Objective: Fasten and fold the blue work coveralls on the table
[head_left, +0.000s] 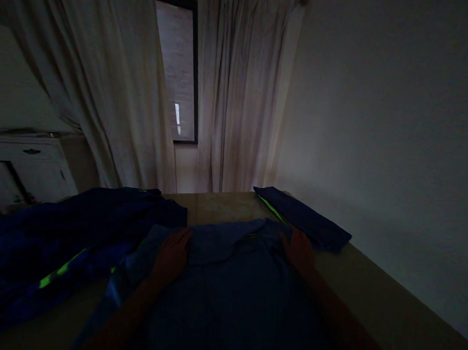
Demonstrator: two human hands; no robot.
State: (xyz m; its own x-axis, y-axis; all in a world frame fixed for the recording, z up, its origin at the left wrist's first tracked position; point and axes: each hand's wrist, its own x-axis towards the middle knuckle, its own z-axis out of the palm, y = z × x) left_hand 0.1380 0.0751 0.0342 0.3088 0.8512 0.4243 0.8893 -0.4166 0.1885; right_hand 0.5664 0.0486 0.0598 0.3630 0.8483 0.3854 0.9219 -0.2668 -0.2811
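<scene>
The room is dim. A dark blue shirt (227,280) lies spread out on the table (388,306) in front of me, its collar toward the far side. My left hand (172,256) rests flat on the shirt's left shoulder, fingers stretched out. My right hand (298,248) lies flat on the right shoulder, fingers also extended. Neither hand holds anything.
A folded dark blue garment with a bright green stripe (300,217) lies at the far right of the table. A heap of blue clothes with green stripes (63,244) covers the left side. Behind are pale curtains (239,91), a window (177,71), a white cabinet (28,167) and a wall on the right.
</scene>
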